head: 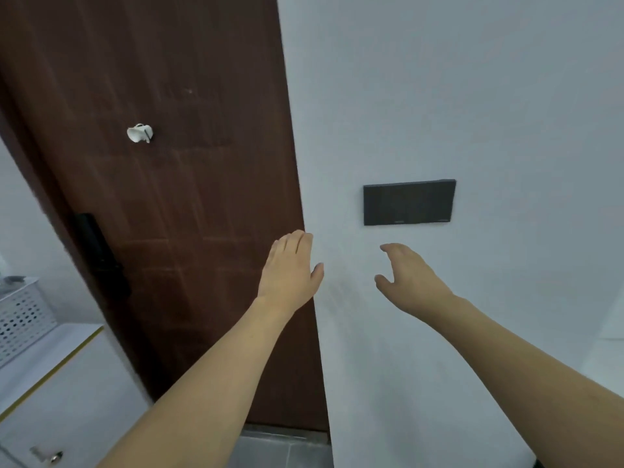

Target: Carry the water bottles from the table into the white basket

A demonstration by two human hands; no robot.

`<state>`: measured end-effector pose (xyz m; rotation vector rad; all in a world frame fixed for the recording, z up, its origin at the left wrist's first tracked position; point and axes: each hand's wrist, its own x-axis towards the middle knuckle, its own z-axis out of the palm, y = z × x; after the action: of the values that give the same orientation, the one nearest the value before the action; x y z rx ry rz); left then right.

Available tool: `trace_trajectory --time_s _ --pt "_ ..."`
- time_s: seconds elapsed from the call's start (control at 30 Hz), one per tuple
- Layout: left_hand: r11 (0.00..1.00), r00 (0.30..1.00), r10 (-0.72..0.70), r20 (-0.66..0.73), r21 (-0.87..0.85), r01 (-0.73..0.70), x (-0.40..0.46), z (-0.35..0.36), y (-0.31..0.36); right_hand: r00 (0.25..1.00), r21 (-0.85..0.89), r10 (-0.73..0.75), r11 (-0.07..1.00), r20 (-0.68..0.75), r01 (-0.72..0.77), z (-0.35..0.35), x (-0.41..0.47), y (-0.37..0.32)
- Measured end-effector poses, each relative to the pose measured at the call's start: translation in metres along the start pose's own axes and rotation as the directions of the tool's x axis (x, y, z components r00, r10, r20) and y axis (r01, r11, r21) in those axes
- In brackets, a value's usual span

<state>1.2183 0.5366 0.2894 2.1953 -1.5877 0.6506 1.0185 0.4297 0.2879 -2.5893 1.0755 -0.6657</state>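
Arms outstretched toward wall; left hand (289, 269) flat, right hand (407, 278) loosely curved, both grips apart, empty

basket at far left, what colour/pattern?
White basket, walls perforated with rows of small holes; head view.

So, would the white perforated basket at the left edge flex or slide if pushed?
The white basket probably stays fairly stiff: its wall looks like a rigid perforated sheet. Likely light, given the many holes. It may slide, since the white cabinet top under it looks smooth. Contents hidden.
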Motion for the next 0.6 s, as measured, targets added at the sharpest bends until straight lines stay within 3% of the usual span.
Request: trace_trajectory --time_s 0.33,0.47,0.6 --pt "0.998 0.998 -0.036 -0.043 0.043 0.038 -0.001 -0.005 0.161 0.999 0.008 -0.031 0.999 0.012 0.031 -0.079 -0.064 0.149" --pt "0.999 0.998 -0.049 -0.044 -0.022 0.048 -0.003 -0.003 0.239 0.999 0.030 -0.038 0.999 0.029 0.037 -0.108 -0.083 0.202" --pt "1.000 0.999 -0.001 -0.036 -0.016 0.001 0.002 -0.001 0.291 0.998 0.036 -0.050 0.998 0.026 0.049 -0.133 -0.099 0.236"
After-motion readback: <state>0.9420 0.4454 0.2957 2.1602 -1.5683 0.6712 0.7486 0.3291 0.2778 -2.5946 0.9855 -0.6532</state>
